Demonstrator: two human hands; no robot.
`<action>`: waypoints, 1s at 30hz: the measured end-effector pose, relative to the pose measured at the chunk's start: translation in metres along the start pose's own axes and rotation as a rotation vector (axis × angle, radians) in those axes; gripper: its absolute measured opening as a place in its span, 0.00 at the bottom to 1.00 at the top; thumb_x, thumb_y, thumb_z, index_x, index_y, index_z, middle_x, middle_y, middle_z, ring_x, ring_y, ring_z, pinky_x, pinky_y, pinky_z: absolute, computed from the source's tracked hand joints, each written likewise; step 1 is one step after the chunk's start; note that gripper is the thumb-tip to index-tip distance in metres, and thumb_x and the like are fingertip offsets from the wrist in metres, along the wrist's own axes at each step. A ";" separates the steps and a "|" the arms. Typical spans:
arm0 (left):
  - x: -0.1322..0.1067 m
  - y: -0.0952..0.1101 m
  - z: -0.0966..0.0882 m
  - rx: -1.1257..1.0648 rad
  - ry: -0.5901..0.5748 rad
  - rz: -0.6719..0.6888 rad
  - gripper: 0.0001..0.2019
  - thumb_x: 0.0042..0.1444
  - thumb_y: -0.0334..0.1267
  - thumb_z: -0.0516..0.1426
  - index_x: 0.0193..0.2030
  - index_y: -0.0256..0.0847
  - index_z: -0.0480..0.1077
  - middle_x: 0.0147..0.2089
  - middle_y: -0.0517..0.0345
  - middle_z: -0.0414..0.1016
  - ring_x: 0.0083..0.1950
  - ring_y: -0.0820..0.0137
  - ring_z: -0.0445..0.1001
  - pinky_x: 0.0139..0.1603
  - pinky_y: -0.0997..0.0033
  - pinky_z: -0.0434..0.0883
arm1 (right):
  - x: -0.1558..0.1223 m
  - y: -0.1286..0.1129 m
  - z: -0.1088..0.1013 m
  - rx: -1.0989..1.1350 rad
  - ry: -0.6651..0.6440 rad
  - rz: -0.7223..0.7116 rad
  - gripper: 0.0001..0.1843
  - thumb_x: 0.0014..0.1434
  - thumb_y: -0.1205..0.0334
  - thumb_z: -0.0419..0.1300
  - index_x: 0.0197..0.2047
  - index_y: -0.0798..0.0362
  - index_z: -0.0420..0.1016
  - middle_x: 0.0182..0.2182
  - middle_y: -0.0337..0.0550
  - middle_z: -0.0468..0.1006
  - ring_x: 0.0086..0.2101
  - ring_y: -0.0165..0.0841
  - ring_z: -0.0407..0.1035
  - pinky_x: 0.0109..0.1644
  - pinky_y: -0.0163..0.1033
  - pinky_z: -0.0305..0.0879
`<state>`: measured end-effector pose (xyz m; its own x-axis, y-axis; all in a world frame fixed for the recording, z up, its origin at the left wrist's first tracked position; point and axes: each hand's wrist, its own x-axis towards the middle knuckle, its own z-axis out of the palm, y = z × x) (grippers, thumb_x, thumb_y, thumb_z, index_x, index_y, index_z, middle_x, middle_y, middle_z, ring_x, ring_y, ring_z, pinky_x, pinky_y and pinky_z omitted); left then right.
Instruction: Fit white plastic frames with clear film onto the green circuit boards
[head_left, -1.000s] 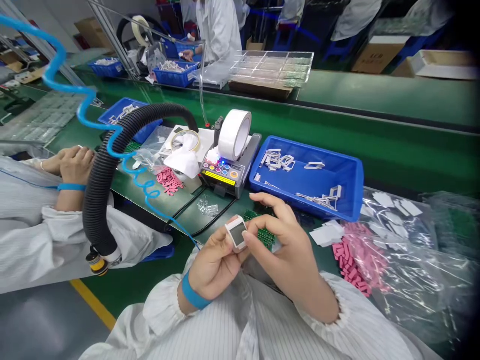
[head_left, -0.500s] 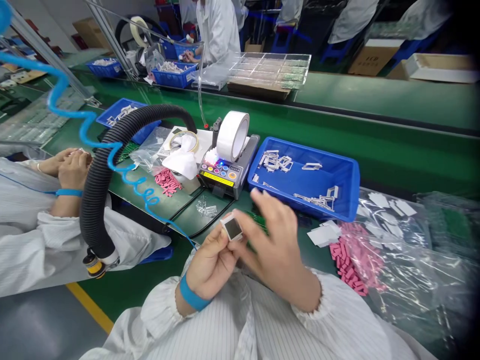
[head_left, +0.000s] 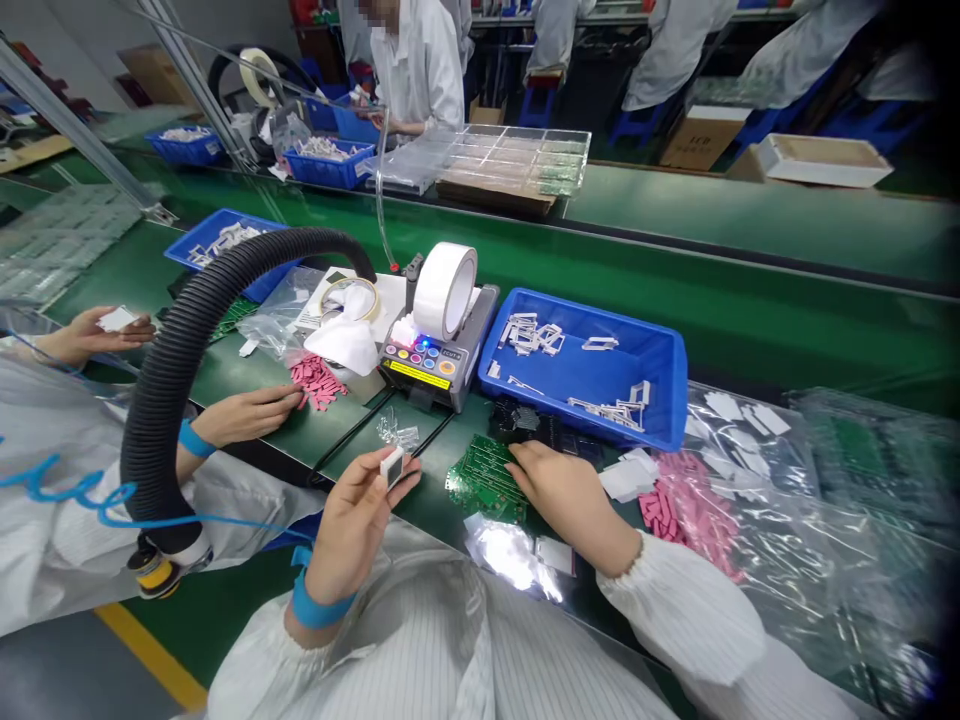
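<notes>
My left hand [head_left: 352, 525], with a blue strap at the wrist, is closed on a small white-framed display module [head_left: 391, 467] with a dark face. Thumb and fingers grip its edges. To the right, my right hand [head_left: 566, 495] reaches over the bench, its fingers stretched out and touching the right edge of a pile of green circuit boards [head_left: 486, 478]. I cannot see anything held in it. A shiny clear film piece [head_left: 504, 552] lies in front of the boards, and dark small parts [head_left: 521, 420] lie behind them.
A blue bin [head_left: 585, 370] holds white frames. Left of it stands a tape dispenser [head_left: 427, 360] with a white roll. Pink strips [head_left: 660, 512] and plastic bags [head_left: 810, 560] lie at right. A black hose [head_left: 161, 400] arches at left, beside a co-worker's hands [head_left: 247, 412].
My right hand has moved away from the module, down and rightward onto the circuit boards. My left hand has shifted left, still holding the module. The co-worker's hands have separated.
</notes>
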<state>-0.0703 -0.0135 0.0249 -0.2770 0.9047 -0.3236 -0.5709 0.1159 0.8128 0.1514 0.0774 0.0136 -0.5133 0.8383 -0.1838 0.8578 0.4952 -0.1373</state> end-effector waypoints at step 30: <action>0.001 -0.004 0.058 -0.354 -0.362 -0.333 0.17 0.45 0.48 0.64 0.36 0.37 0.72 0.30 0.58 0.77 0.30 0.71 0.74 0.30 0.73 0.71 | -0.029 -0.047 -0.048 1.422 0.340 -0.362 0.10 0.63 0.64 0.53 0.43 0.47 0.76 0.27 0.39 0.79 0.21 0.26 0.71 0.24 0.31 0.68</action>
<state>-0.0232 0.0112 0.0493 0.2059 0.9323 -0.2974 -0.8212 0.3299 0.4656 0.1273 0.0405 0.0721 -0.4854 0.8329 0.2658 -0.1502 0.2200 -0.9639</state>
